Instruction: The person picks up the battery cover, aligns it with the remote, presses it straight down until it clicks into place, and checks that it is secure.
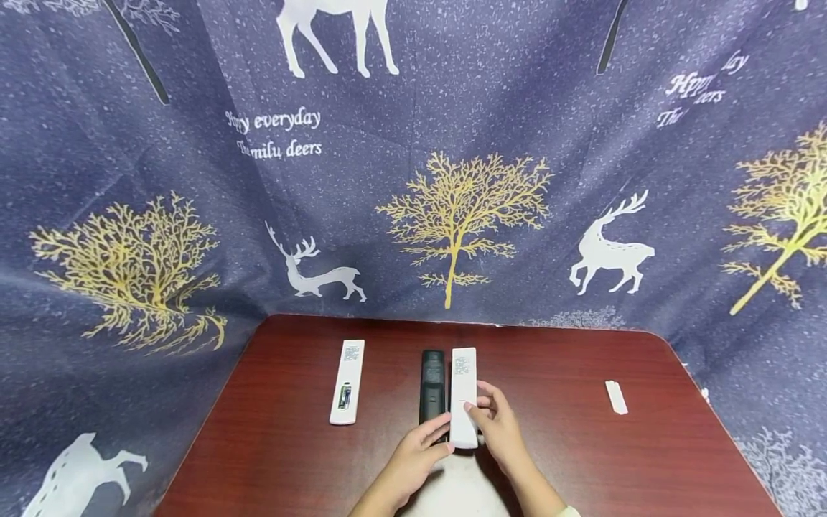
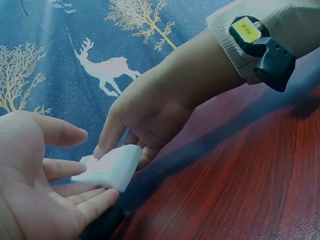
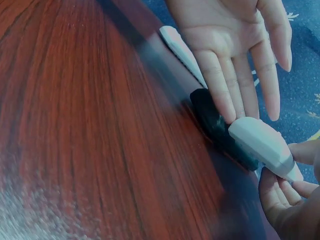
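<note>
A white remote control (image 1: 462,424) lies back side up, with small print near its far end. My right hand (image 1: 502,429) grips it along the right side, thumb on the back and fingers at the edge. My left hand (image 1: 413,459) has its fingers extended to the remote's left edge, fingertips right at its near end; in the left wrist view its thumb (image 2: 65,132) stands apart from the remote. Just left of it, a black remote control (image 1: 432,380) lies on the table, its near end partly hidden by my left hand.
Farther left lies a second white remote control (image 1: 349,365), its battery compartment uncovered and batteries (image 1: 345,396) showing. A small white cover (image 1: 617,397) lies on the right of the reddish-brown table (image 1: 549,373). A patterned blue cloth (image 1: 413,108) hangs behind.
</note>
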The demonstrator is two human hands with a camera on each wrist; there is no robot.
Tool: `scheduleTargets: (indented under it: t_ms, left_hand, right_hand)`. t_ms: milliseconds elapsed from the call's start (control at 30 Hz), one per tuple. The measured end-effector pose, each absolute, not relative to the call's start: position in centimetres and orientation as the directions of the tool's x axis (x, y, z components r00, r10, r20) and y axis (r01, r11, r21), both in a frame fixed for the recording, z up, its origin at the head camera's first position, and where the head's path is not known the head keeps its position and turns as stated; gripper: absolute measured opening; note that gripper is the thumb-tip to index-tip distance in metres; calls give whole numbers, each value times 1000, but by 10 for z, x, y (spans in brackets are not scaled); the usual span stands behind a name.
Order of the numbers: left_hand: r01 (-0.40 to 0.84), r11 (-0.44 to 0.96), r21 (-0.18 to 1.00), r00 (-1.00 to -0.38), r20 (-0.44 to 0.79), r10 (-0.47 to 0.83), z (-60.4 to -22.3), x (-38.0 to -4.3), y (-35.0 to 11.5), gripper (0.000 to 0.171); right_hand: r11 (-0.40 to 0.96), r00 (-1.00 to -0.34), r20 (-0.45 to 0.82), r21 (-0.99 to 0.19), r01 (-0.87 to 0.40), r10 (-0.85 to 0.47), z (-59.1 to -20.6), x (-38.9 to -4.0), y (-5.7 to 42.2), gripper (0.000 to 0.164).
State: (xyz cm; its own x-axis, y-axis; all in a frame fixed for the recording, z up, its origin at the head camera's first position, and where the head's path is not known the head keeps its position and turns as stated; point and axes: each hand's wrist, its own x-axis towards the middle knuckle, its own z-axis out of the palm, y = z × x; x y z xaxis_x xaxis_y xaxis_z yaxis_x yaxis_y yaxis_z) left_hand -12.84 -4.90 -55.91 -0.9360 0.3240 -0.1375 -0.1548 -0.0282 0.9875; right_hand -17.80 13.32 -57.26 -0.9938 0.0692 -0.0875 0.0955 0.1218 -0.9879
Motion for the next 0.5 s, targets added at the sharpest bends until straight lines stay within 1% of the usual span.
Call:
scheduleTargets:
  t_ms: [300, 500]
  left_hand:
    - [-142, -33, 989, -917, -119, 381, -561, -126, -43, 61]
    - [-140, -22, 990, -912, -120, 392, -563, -125, -40, 64]
  right_hand:
    - [175, -991, -108, -977, 120, 78, -576, -183, 136, 55]
    - [248, -992, -96, -962, 113, 81, -581, -186, 138, 54]
